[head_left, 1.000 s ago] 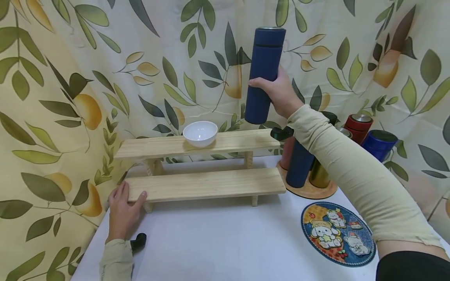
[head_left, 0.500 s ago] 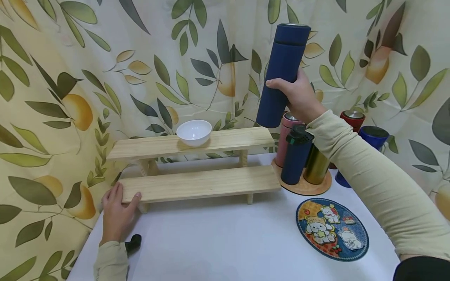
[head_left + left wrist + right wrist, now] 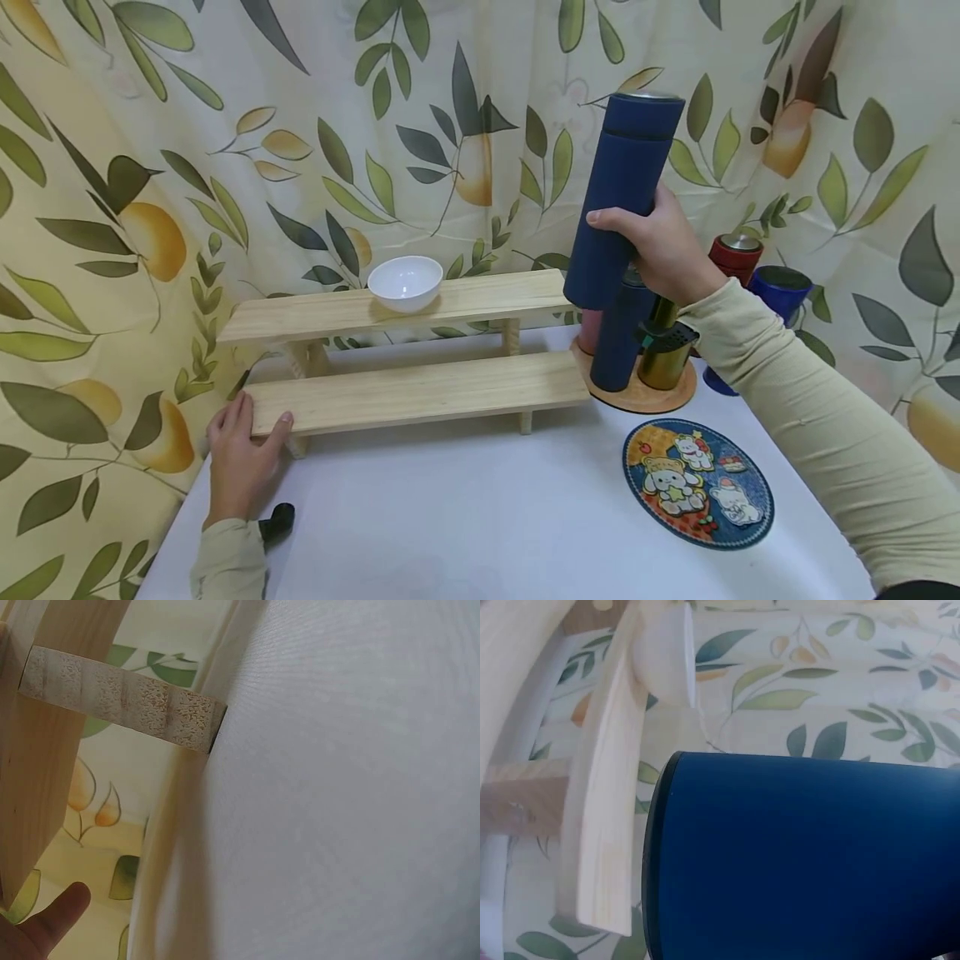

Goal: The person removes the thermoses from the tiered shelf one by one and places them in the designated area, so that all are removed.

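Observation:
My right hand (image 3: pixel 663 250) grips a dark blue thermos (image 3: pixel 622 200) round its lower half, tilted a little, in the air off the right end of the two-tier wooden shelf (image 3: pixel 420 392). In the right wrist view the thermos (image 3: pixel 802 855) covers much of the picture, with its base towards the shelf's upper board (image 3: pixel 607 810). At the lower board's left end my left hand (image 3: pixel 242 458) rests against the corner, thumb stretched out near the front edge. A white bowl (image 3: pixel 405 283) stands on the upper board. Only a fingertip (image 3: pixel 64 907) of the left hand shows in the left wrist view.
Behind and below the right hand, a blue bottle (image 3: pixel 621 342), a gold one (image 3: pixel 663 362) and a partly hidden pink one (image 3: pixel 588 332) stand on a round wooden board (image 3: pixel 630 402). A red bottle (image 3: pixel 735 257) and blue cup (image 3: pixel 780 292) are farther right. A cartoon mat (image 3: pixel 697 483) lies in front.
The right hand has carried the thermos rightwards from behind the upper board, and it now sits lower and more tilted. The left hand stays at the shelf's end. The head view has shifted slightly.

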The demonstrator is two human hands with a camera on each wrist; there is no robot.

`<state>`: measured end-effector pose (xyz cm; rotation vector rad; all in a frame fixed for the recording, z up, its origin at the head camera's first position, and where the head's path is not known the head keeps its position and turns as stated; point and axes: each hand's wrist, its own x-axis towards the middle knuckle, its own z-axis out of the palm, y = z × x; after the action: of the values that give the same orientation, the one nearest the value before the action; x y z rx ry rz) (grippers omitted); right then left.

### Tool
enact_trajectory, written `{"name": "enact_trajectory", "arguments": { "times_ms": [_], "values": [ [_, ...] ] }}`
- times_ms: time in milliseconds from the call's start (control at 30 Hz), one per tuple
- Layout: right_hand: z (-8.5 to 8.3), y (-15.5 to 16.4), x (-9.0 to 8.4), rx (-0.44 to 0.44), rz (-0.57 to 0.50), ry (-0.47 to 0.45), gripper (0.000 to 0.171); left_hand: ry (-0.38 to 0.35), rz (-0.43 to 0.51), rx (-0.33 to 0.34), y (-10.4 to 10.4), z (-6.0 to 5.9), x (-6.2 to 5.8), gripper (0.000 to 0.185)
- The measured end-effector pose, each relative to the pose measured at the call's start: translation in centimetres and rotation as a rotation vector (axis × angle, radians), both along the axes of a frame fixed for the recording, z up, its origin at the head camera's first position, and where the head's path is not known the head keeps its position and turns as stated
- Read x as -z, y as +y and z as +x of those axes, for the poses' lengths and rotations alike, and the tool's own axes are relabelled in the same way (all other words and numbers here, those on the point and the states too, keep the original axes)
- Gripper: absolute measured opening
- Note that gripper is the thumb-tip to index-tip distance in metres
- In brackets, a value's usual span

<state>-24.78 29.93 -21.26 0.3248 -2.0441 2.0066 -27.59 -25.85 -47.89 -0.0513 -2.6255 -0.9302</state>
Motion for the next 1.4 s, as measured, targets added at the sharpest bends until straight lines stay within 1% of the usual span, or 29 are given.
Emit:
{"name": "enact_trajectory", "arguments": {
  "times_ms": [133,300,400,500,667,867,933,1133,1300,1400],
  "values": [
    [1.0,0.5,1.2,0.0,0.018,0.0,0.076,-0.008,-0.002,-0.001,0.0,0.2,0.1,0.09],
    [2.4,1.5,2.7,-0.004,0.052,-0.023,0.08,-0.008,-0.003,0.004,-0.1,0.3,0.2,0.091],
    [3.3,2.3,3.8,0.015,0.083,-0.03,0.081,-0.011,-0.005,0.007,-0.2,0.2,0.2,0.091],
    [4.2,2.8,5.0,0.041,0.106,-0.029,0.078,-0.013,-0.01,0.011,-0.3,0.2,0.1,0.09],
    [5.3,3.4,7.1,0.043,0.101,0.004,0.075,-0.005,-0.013,0.015,-0.3,0.2,-0.2,0.09],
    [6.3,4.6,9.9,0.049,0.046,0.009,0.075,-0.001,-0.007,0.019,-0.2,0.3,-0.3,0.089],
    [6.6,5.0,10.8,0.062,0.044,-0.004,0.077,0.005,-0.007,0.018,-0.2,0.3,-0.3,0.089],
    [7.6,6.4,13.5,0.134,0.148,-0.06,0.084,0.024,-0.011,0.017,-0.3,0.2,-0.2,0.088],
    [8.4,7.1,15.7,0.184,0.184,-0.111,0.085,0.034,-0.007,0.014,-0.2,0.1,-0.2,0.087],
    [8.9,7.4,16.9,0.214,0.209,-0.155,0.089,0.029,-0.006,0.014,-0.1,0.0,-0.1,0.088]
  ]
}}
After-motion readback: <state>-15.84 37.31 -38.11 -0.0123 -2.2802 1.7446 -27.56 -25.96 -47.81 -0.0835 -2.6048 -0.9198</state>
